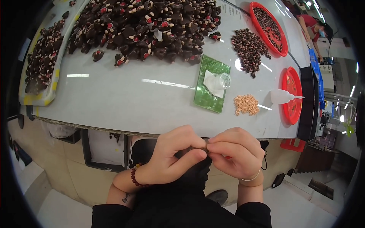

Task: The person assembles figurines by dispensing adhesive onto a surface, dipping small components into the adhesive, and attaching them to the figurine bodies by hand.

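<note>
In front of the table edge, my left hand (171,154) and my right hand (238,154) meet fingertip to fingertip. Both are closed in a pinch around something small, mostly covered by the fingers. A bit of dark brown and a speck of red show between them. Nearest on the table lies a little heap of beige pieces (246,105). Left of it a green pad (202,97) carries a white tissue (213,90) and a clear round cup (223,81). A white squeeze bottle (280,96) lies with its nozzle toward a red tray (298,117).
A big pile of dark brown figures (152,30) with red and cream parts covers the far table (114,98). More lie in a tray (40,98) at left. Small dark pieces (249,49) are heaped beside another red tray (279,51). A person (313,26) works at far right.
</note>
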